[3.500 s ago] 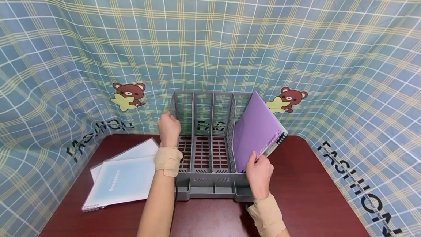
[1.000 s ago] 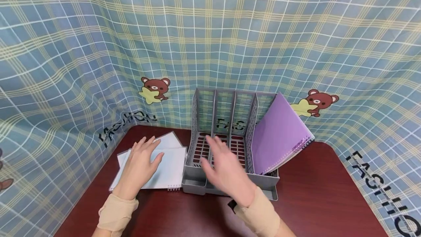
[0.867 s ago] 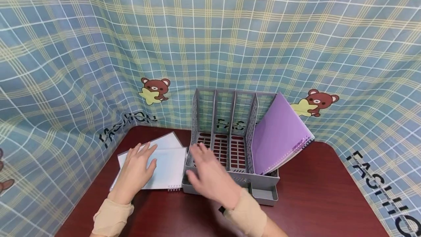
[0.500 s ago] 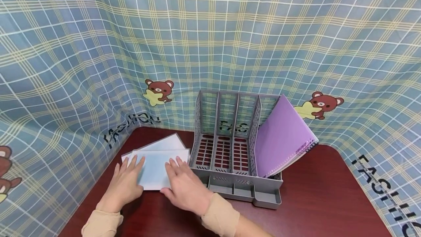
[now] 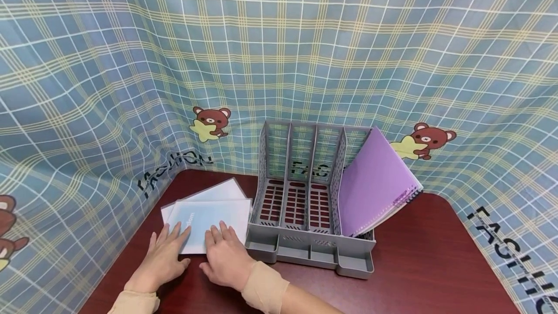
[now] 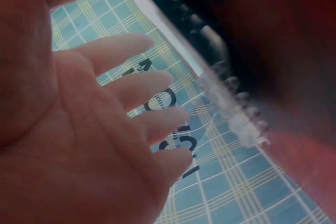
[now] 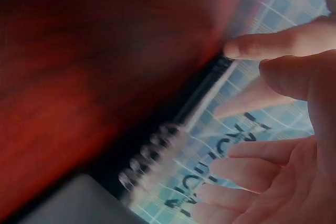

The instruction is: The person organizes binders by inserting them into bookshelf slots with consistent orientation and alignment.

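A light blue spiral notebook (image 5: pixel 218 219) with white lettering lies flat on the table at the left. Beneath it, a second pale notebook (image 5: pixel 220 189) sticks out at an angle. My left hand (image 5: pixel 161 259) rests its straight fingers on the upper notebook's near left part. My right hand (image 5: pixel 228 258) lays its extended fingers on the same cover, further right. Both thumbs stay at the near edge, gripping nothing. In the left wrist view the left hand (image 6: pixel 110 114) has its fingers spread. Clear spiral rings (image 7: pixel 149 156) show close by in the right wrist view.
Right beside the notebooks stands a grey file organizer (image 5: pixel 305 234) with upright dividers and small front trays. A purple spiral notebook (image 5: pixel 377 183) leans in its rightmost slot, jutting toward me. Bare dark red table (image 5: pixel 418 256) lies to the right; a plaid curtain (image 5: pixel 301 52) hangs behind.
My left hand has left the organizer's left side and my right hand has let go of the purple notebook. Both have moved left and down onto the light blue notebook, sliding slightly nearer me.
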Tool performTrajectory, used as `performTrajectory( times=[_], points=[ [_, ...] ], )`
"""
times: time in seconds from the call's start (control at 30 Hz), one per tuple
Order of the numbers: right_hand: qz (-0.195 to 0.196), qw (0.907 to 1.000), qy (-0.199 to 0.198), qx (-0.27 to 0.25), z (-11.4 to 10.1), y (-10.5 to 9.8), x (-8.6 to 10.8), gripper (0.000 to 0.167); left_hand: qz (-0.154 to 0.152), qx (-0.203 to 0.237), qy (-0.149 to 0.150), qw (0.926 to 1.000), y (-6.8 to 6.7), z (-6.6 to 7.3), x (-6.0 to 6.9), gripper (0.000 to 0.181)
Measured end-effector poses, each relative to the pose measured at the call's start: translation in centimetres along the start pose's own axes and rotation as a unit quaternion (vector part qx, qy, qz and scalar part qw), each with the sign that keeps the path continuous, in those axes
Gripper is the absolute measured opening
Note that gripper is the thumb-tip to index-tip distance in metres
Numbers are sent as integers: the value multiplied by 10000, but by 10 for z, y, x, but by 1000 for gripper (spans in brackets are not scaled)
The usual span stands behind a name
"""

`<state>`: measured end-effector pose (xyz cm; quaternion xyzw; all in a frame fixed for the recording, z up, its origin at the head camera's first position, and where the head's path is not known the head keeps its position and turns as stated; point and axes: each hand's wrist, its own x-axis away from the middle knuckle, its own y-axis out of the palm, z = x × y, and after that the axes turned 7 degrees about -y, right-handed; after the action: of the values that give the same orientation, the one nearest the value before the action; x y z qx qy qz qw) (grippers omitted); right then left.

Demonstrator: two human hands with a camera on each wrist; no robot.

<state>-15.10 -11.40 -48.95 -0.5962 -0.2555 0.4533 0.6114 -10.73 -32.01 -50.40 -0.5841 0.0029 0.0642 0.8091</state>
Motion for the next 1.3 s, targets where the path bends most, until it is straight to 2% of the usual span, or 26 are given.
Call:
performTrajectory(
  times=[0.2, 0.33, 0.53, 0.73, 0.83, 1.0, 1.2, 1.3],
  points=[
    [-73, 9998, 186, 71, -5, 20, -5, 72, -191, 109, -83, 9997, 2, -2, -2, 71],
    [-172, 9992, 368, 18, -7, 27, -7, 71, -350, 25, -191, 9992, 4, -3, -2, 66],
    [-128, 9980, 620, -8, -7, 32, -12, 69, -134, 45, -122, 9998, 8, -5, -4, 63],
    [-232, 9973, 691, 28, -8, 35, -17, 67, -112, 102, -61, 9999, 11, -6, -2, 56],
    [-415, 9970, 649, 41, -9, 36, -21, 61, -108, 69, 21, 9999, 11, -6, 0, 49],
    [-700, 9957, 530, 300, -12, 35, -26, 49, 72, -100, 248, 9996, 10, -6, -3, 39],
    [-588, 9959, 396, 563, -11, 29, -31, 26, 233, -110, 238, 9994, 6, -5, -8, 31],
    [-851, 9947, 448, 356, -11, 23, -36, 17, 345, -78, 225, 9991, 7, -5, -8, 28]
  ],
)
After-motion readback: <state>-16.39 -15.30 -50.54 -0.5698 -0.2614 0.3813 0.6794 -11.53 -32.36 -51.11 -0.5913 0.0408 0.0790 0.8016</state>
